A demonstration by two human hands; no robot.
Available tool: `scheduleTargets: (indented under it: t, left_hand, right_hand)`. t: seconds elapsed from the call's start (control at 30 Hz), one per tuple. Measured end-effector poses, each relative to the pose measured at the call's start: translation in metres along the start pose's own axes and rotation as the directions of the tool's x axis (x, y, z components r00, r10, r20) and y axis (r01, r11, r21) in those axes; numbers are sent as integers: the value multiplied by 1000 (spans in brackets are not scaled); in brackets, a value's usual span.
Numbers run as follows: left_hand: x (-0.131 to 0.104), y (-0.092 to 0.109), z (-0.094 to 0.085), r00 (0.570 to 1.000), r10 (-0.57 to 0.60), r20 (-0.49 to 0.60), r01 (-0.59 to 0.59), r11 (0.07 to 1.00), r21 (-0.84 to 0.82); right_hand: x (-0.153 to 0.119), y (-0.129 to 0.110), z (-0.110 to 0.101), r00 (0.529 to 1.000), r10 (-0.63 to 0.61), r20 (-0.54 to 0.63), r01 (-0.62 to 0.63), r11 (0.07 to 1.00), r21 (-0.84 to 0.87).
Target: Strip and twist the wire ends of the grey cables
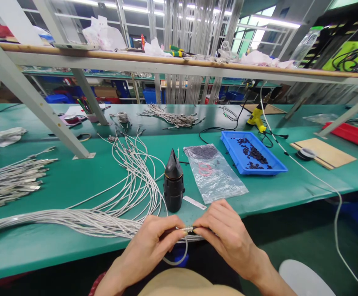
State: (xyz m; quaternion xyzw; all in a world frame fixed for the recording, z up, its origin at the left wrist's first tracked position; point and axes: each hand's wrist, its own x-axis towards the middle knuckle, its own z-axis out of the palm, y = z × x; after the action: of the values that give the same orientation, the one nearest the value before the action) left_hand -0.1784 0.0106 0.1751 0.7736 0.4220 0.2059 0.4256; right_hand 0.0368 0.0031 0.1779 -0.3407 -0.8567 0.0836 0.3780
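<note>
Just off the table's front edge, my two hands meet at a thin light-grey cable, which loops down below them. My left hand is closed, thumb and forefinger pinching the cable beside its pale, metallic-looking end. From the other side, my right hand pinches a small dark piece at that same end; the fingertips hide most of it. A large bundle of grey cables lies on the table behind my left hand. Beyond my hands stands a black, cone-topped holder, upright.
A blue tray holds many small black pieces, next to a clear plastic bag. Cable bunches lie left and back. A yellow heat gun stands behind the tray. A shelf spans overhead; a white cord hangs right.
</note>
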Motion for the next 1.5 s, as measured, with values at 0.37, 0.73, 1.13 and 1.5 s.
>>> scheduleTargets:
  t: [0.37,0.73,1.13,1.5]
  left_hand:
    - [-2,1,-3,1000,-13,-23,13,1000,4]
    - [-4,4,-9,997,-79,-26,77,995,-70]
    - [-10,4,-10,996,-65,-59,65,998,-10]
    - [-12,5,-12,996,-61,-62,63,998,22]
  right_hand:
    - [9,-4,1,999,-31,-13,31,999,-11]
    - [15,-1,-2,995,-100,-18,99,994,-35]
    - [19,-6,1,993,-120,17,121,990,-69]
    - [22,-9,2,992,-125,35,126,990,-57]
